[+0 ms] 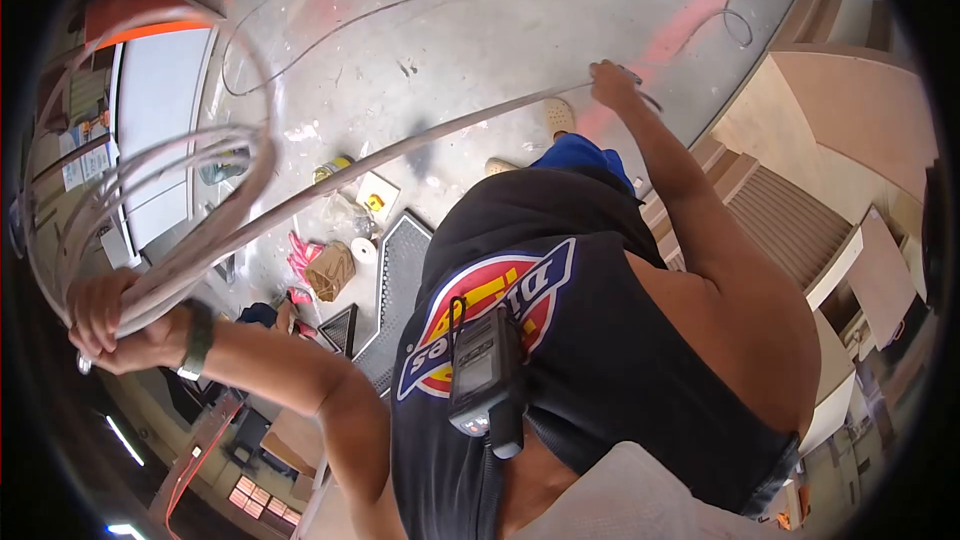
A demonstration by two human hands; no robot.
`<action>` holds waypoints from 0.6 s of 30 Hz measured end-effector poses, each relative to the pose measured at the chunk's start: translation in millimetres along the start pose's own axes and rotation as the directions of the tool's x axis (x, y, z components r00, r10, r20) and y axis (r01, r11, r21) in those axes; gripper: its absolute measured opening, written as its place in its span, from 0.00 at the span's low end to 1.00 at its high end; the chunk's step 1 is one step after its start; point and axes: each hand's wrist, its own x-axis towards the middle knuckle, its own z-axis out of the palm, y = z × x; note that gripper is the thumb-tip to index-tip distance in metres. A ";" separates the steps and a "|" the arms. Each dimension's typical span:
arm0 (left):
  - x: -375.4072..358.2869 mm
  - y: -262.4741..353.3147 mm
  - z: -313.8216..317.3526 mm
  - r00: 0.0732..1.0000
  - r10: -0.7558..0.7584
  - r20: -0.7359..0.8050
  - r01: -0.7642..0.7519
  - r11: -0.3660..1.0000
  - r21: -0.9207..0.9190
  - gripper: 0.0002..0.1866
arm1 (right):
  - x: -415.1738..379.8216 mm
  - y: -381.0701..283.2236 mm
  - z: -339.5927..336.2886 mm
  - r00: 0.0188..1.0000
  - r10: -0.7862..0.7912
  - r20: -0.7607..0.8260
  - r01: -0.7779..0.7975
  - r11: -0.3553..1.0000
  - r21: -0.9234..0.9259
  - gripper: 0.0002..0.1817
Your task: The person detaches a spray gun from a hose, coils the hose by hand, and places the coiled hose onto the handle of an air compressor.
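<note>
At the far left, my left hand (105, 325) is closed around a bundle of loops of a long, pale grey hose or thick cord (420, 137). The loops rise above that hand and are blurred by motion. From the bundle, one strand runs taut across my front to my right hand (613, 85), whose fingers are wrapped around it. A short tail sticks out past the right hand. A watch with a dark band (196, 340) sits on my left wrist. A black handheld device (485, 375) hangs on my chest over a dark sleeveless shirt.
A thin hose (400, 12) snakes over the concrete floor. Near my feet lie a can (332, 169), a yellow tape measure (375, 202), a brown paper bag (330, 272) and a black mesh-like panel (408, 240). Wooden cabinets (790, 195) stand right; a white panel (165, 130) is left.
</note>
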 end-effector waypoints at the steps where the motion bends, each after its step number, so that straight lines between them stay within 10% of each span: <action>1: -1.5 28.0 -2.8 1.000 0.014 0.002 -0.014 0.998 0.058 0.06 | 3.6 17.7 1.6 0.999 0.040 -0.015 -0.039 0.998 0.043 0.10; 6: -18.1 123.9 -36.6 0.959 0.262 -0.113 -0.186 0.874 0.448 0.06 | 12.3 68.3 -29.5 0.931 0.314 0.188 -0.351 0.911 0.216 0.28; 10: -42.3 179.3 -86.5 0.872 0.390 -0.294 -0.138 0.775 0.617 0.07 | 8.7 84.8 -47.7 0.864 0.074 0.498 -0.363 0.777 0.515 0.31; 15: -97.0 201.9 -134.3 0.829 0.355 -0.432 -0.088 0.845 0.527 0.07 | -14.5 100.8 -74.6 0.919 -0.154 0.363 -0.307 0.298 0.904 0.24; 18: -125.1 185.0 -164.4 0.884 0.182 -0.431 -0.060 0.958 0.281 0.07 | -26.0 115.6 -101.2 0.895 -0.107 0.433 -0.264 0.655 0.708 0.20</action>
